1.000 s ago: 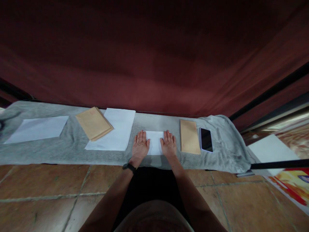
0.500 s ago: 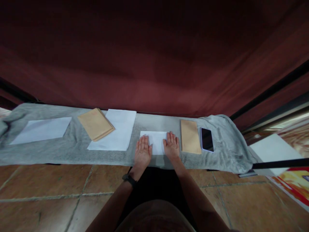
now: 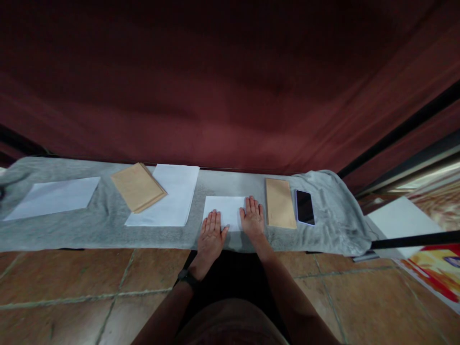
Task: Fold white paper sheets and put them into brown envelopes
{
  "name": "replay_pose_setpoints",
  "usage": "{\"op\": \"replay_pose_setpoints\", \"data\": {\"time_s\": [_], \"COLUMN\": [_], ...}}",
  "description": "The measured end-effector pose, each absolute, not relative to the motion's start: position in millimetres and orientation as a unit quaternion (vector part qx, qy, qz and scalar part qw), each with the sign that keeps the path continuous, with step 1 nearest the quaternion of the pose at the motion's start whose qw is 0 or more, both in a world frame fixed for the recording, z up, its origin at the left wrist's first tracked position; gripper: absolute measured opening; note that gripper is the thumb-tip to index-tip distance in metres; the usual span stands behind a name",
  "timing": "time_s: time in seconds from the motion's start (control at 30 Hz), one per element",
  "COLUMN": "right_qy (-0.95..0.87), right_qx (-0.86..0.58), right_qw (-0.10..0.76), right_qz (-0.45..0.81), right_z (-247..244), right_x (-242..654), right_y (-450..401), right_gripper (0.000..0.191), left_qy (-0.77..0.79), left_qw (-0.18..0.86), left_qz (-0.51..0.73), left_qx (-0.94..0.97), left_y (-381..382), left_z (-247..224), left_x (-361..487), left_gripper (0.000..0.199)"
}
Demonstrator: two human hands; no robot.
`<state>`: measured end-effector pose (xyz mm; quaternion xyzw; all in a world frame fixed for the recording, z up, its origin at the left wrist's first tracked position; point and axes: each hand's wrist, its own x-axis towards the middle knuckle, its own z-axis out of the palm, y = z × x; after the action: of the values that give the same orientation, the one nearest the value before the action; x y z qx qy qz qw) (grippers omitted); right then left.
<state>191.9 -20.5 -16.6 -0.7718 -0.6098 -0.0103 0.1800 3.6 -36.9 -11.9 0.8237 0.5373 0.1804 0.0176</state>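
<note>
A small white sheet (image 3: 226, 211) lies flat on the grey cloth in front of me. My left hand (image 3: 211, 238) rests palm down over its lower left corner, fingers extended and thumb out to the side. On the sheet's right edge lies my right hand (image 3: 252, 218), also flat, with its fingers pointing away from me. Neither hand grips anything. Right of my right hand is a brown envelope stack (image 3: 281, 203). More brown envelopes (image 3: 136, 187) lie at the left, partly over a stack of larger white sheets (image 3: 174, 196).
A phone (image 3: 305, 207) lies right of the envelopes. Another white sheet (image 3: 53, 196) is at the far left on the grey cloth (image 3: 108, 235). A dark red curtain (image 3: 230, 124) hangs behind the long narrow surface. A black bar (image 3: 413, 240) crosses at the right.
My left hand has slid toward me, down the left side of the small sheet, uncovering its upper left part. My right hand stays on the right edge. The view has shifted slightly.
</note>
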Motion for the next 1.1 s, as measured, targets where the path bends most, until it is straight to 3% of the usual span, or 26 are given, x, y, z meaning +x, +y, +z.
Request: {"op": "replay_pose_setpoints", "data": {"time_s": [0.33,0.7,1.1], "right_qy": [-0.602,-0.732,-0.769], "right_qx": [-0.777,-0.649,-0.598], "right_qw": [0.186,0.205,0.218], "right_qz": [-0.003,0.029,0.061], "right_z": [-10,-2,-2], "right_x": [190,153,164], "right_y": [-20,-78,-98], "right_gripper": [0.056,0.047,0.04], "left_qy": [0.57,0.558,0.397], "left_qw": [0.028,0.016,0.077], "left_qz": [0.192,0.195,0.113], "left_qx": [0.798,0.806,0.908], "left_y": [-36,-33,15], "left_z": [-18,-16,-6], "left_x": [-18,-18,14], "left_gripper": [0.062,0.061,0.055]}}
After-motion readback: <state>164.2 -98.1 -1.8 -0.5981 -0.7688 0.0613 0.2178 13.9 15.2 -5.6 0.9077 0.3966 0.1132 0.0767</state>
